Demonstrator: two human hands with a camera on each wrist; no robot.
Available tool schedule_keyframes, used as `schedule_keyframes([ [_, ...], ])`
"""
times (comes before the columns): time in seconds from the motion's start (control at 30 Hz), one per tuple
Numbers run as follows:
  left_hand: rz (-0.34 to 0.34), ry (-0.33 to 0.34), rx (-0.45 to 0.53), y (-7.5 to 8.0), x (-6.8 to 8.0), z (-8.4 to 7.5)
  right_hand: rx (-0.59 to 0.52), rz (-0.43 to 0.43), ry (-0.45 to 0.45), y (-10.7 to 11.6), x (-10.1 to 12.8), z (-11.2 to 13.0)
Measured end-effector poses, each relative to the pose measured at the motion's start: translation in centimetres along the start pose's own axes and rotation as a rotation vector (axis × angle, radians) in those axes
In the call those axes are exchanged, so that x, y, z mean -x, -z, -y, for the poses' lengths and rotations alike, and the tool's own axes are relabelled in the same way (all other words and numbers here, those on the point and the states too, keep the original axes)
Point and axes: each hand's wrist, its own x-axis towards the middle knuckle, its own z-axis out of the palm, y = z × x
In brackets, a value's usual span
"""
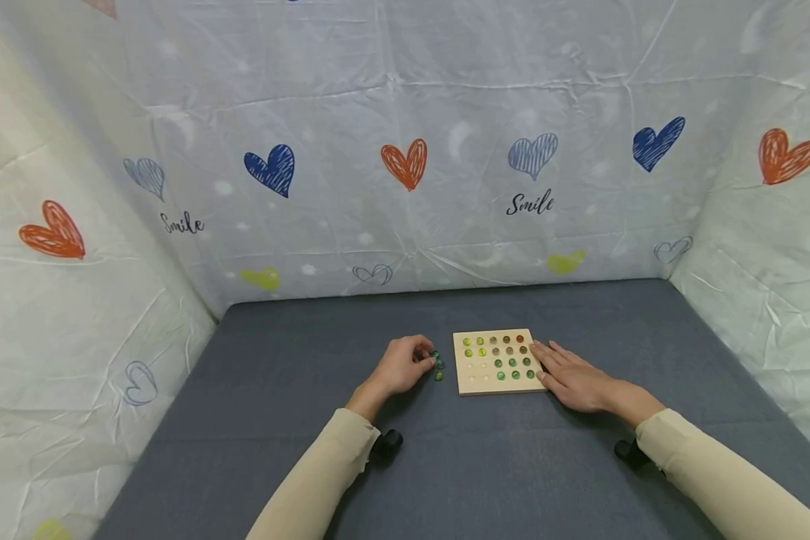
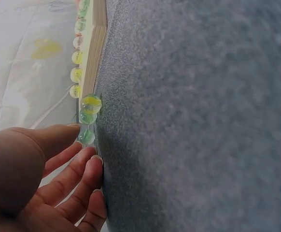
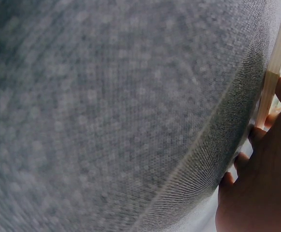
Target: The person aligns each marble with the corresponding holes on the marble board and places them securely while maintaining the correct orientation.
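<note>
1. the left hand [image 1: 400, 366] rests on the grey cloth, fingers curled loosely toward a small cluster of loose glass marbles [image 1: 436, 365]; the fingertips touch or nearly touch the nearest one, but i cannot tell whether any marble is actually pinched.
2. the right hand [image 1: 574, 379] lies flat and relaxed, fingers straight, its fingertips against the right edge of the wooden board [image 1: 475, 384]; it grasps nothing.
3. the board is a pale, smooth, square slab of light wood with a grid of round dimples, lying flat between the two hands.
4. round marbles sit in many dimples: yellow-green ones at the upper left, dull brownish ones in the middle, one orange-red at the upper right, dark green ones lower right.
5. in the left wrist view the loose marbles [image 2: 89, 112] look glossy and translucent, green and yellow, just beside the board's edge [image 2: 93, 53].
6. the table cover [image 1: 297, 420] is a finely woven, matte grey fabric.
7. behind stands a wrinkled white sheet [image 1: 405, 97] printed with scribbled hearts.
</note>
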Motion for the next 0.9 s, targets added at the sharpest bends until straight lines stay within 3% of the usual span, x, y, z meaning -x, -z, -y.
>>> schedule_keyframes([
  [0.9, -0.008, -0.004, -0.052, -0.70, -0.72, -0.27, -0.008, -0.006, 0.006, 0.06, 0.06, 0.11],
])
